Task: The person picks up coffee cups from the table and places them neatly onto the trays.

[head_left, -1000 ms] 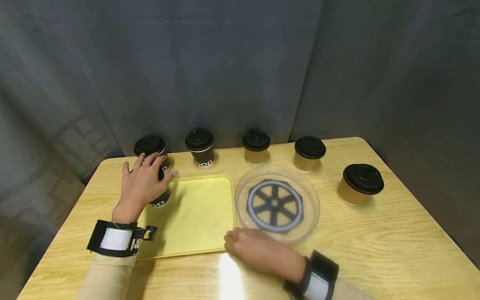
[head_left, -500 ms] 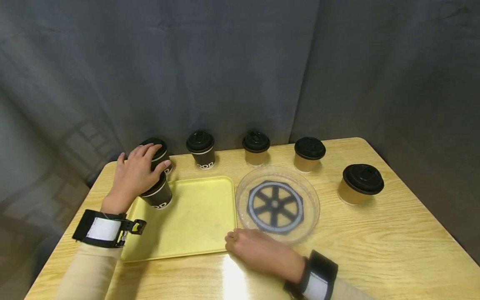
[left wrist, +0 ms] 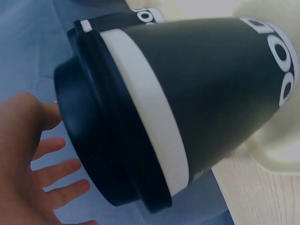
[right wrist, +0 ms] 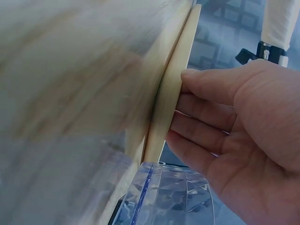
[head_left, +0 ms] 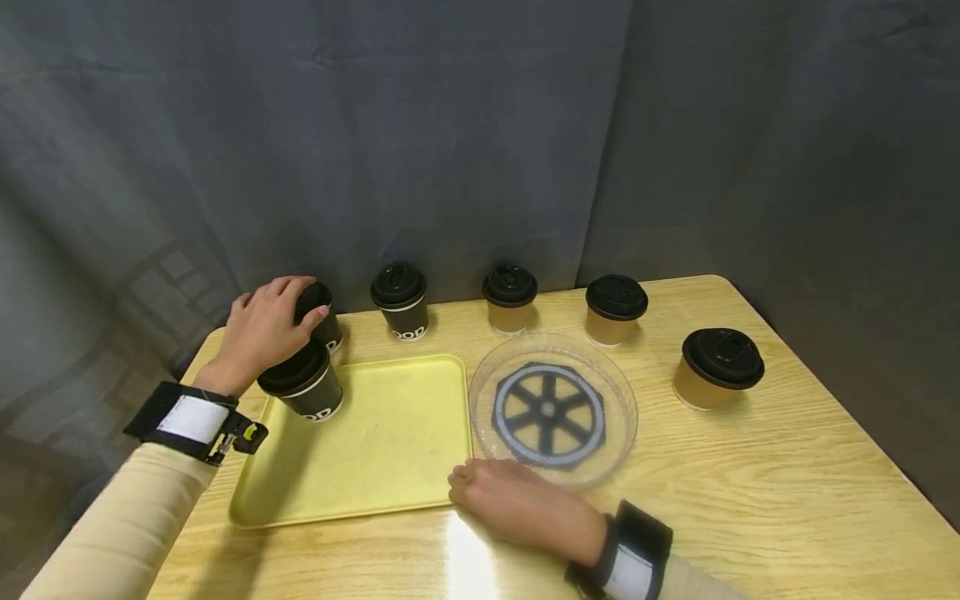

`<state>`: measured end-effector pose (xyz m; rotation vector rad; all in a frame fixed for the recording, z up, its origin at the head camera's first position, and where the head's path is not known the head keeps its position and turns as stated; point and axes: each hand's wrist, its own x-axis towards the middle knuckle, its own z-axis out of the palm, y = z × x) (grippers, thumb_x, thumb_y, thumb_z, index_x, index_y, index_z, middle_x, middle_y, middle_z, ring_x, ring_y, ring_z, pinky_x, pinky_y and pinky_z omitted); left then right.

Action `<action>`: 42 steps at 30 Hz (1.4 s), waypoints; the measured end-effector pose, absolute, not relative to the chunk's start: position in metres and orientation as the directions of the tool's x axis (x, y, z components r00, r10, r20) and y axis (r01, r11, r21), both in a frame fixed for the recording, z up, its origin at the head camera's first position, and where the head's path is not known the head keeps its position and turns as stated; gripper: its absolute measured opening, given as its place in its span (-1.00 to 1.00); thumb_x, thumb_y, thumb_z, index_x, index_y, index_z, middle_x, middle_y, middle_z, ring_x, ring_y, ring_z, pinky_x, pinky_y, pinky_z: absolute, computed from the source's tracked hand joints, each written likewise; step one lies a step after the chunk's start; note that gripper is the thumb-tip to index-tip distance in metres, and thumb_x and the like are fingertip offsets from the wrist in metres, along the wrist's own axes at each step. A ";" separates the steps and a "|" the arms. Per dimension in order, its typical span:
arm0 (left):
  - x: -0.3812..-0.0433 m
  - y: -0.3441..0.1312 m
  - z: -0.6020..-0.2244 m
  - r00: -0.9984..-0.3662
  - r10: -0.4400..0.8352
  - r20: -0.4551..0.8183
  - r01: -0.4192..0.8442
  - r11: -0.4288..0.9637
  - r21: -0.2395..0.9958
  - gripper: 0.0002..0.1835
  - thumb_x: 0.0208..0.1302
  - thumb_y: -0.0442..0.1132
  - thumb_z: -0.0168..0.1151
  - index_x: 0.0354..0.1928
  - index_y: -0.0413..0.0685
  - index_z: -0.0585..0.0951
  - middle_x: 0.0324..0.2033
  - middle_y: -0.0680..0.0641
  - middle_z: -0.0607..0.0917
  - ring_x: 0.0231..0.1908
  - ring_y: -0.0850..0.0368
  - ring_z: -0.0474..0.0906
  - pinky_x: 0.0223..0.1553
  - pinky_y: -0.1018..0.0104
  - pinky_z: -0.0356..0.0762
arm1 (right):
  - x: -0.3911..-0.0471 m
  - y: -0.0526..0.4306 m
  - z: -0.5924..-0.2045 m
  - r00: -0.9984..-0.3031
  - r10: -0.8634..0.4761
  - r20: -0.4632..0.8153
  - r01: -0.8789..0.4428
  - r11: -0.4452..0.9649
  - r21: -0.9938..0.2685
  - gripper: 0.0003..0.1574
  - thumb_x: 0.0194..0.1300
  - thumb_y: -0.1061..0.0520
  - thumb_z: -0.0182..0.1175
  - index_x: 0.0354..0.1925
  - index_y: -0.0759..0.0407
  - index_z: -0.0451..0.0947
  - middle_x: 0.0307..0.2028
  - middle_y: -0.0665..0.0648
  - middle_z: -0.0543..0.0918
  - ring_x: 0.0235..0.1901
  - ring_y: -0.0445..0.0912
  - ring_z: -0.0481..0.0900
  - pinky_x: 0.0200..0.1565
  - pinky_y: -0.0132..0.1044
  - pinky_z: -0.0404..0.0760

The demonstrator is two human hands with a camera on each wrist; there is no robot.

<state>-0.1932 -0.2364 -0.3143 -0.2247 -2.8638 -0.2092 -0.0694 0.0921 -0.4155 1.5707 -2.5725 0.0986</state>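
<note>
My left hand [head_left: 262, 329] hovers with fingers spread over the table's far-left corner, between two black lidded coffee cups. The nearer cup [head_left: 315, 396] stands upright in the far-left corner of a yellow tray [head_left: 382, 442]. Behind it, the other cup [head_left: 327, 327] is partly hidden by the fingers. Beside the nearer cup's lid [left wrist: 101, 136], in the left wrist view, the spread hand [left wrist: 21, 164] does not close round it. My right hand [head_left: 525, 504] touches the tray's near-right corner; in the right wrist view its extended fingers [right wrist: 201, 112] rest against the tray edge [right wrist: 168, 93].
A clear round dish [head_left: 628, 425] with a dark spoked pattern stands right of the tray. Along the back are another black cup [head_left: 407, 318] and two brown cups, one [head_left: 512, 315] nearer the middle. A further brown cup [head_left: 701, 385] stands at right. A grey curtain [head_left: 465, 150] hangs behind.
My left hand has drawn away to the left, baring more of the nearer cup and its lid. The right hand stays at the tray corner.
</note>
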 end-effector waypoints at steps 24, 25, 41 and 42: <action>-0.221 -0.278 -0.312 -0.981 0.194 0.017 0.195 0.978 0.075 -0.34 0.44 0.14 -0.02 0.38 -0.17 0.28 0.34 -0.42 0.25 0.29 -0.44 0.20 0.08 -0.54 0.15 | -0.063 0.076 -0.419 -0.404 -0.896 0.184 -0.902 0.423 0.081 -0.80 0.25 0.14 0.25 -0.50 -0.09 0.56 -0.50 -0.20 0.49 -0.49 -0.36 0.40 -0.45 -0.63 0.38; -0.222 -0.280 -0.312 -0.980 0.197 0.004 0.197 0.978 0.075 -0.32 0.44 0.16 -0.02 0.38 -0.18 0.27 0.34 -0.43 0.24 0.29 -0.45 0.19 0.08 -0.54 0.14 | -0.063 0.075 -0.419 -0.404 -0.896 0.185 -0.903 0.423 0.078 -0.80 0.24 0.14 0.25 -0.51 -0.09 0.55 -0.51 -0.20 0.49 -0.50 -0.36 0.39 -0.45 -0.63 0.38; -0.227 -0.304 -0.315 -0.940 0.341 -0.029 0.331 0.927 0.179 -0.40 0.47 -0.06 0.04 0.34 -0.36 0.24 0.28 -0.52 0.20 0.24 -0.54 0.15 0.16 -0.46 0.17 | -0.057 0.069 -0.418 -0.407 -0.894 0.187 -0.900 0.427 0.083 -0.76 0.20 0.16 0.28 -0.54 -0.11 0.52 -0.51 -0.22 0.46 -0.50 -0.36 0.34 -0.48 -0.65 0.32; -0.227 -0.305 -0.316 -0.935 0.353 -0.025 0.343 0.922 0.178 -0.40 0.47 -0.08 0.05 0.34 -0.37 0.25 0.27 -0.52 0.22 0.24 -0.54 0.16 0.17 -0.45 0.18 | -0.057 0.069 -0.417 -0.406 -0.894 0.187 -0.901 0.426 0.082 -0.76 0.20 0.16 0.28 -0.54 -0.11 0.52 -0.51 -0.22 0.46 -0.51 -0.36 0.34 -0.48 -0.65 0.32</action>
